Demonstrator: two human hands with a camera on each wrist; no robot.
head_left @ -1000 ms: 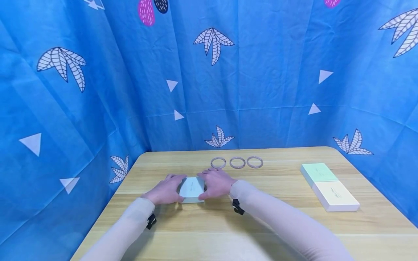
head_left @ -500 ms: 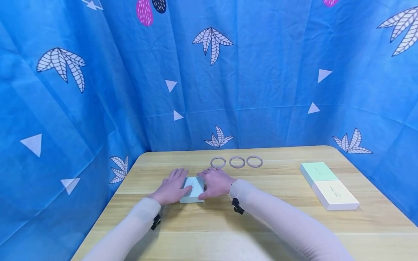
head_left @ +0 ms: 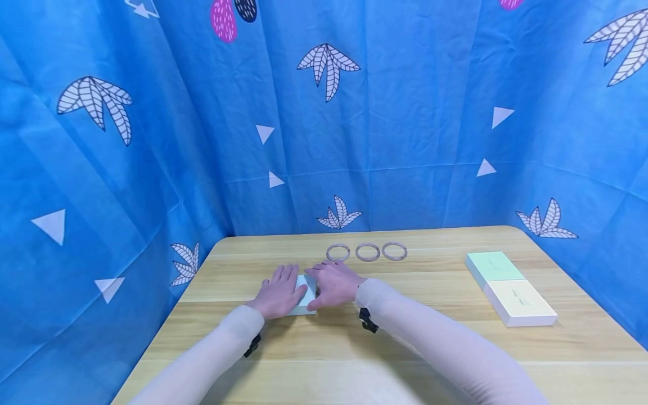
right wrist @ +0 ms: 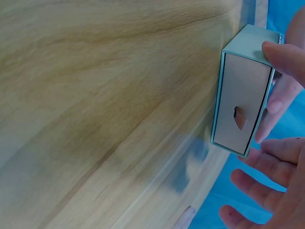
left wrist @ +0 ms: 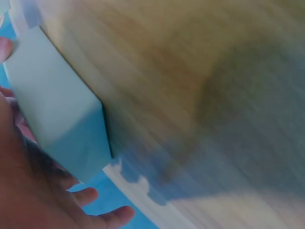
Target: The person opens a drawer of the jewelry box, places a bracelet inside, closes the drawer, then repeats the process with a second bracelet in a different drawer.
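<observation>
A small pale blue drawer box (head_left: pixel 304 307) lies on the wooden table between both hands. In the right wrist view its white drawer face (right wrist: pixel 243 95) carries a short brown ribbon tab (right wrist: pixel 239 118). My left hand (head_left: pixel 277 295) lies over the box's left part with straight fingers, its thumb across the top. My right hand (head_left: pixel 338 283) grips the box at its right side, thumb at the near edge and fingertips at the far edge. The left wrist view shows the box's plain side (left wrist: pixel 57 95) beside the left hand's outstretched fingers.
Three pale purple bangles (head_left: pixel 368 252) lie in a row behind the box. At the right, a mint green box (head_left: pixel 495 265) and a cream box (head_left: pixel 520 299) touch end to end. A blue patterned curtain (head_left: pixel 405 135) stands behind the table (head_left: pixel 425 315).
My left hand has let go of the box's left side, straightened its fingers and slid right over the top. The right hand, box and bangles have stayed in place.
</observation>
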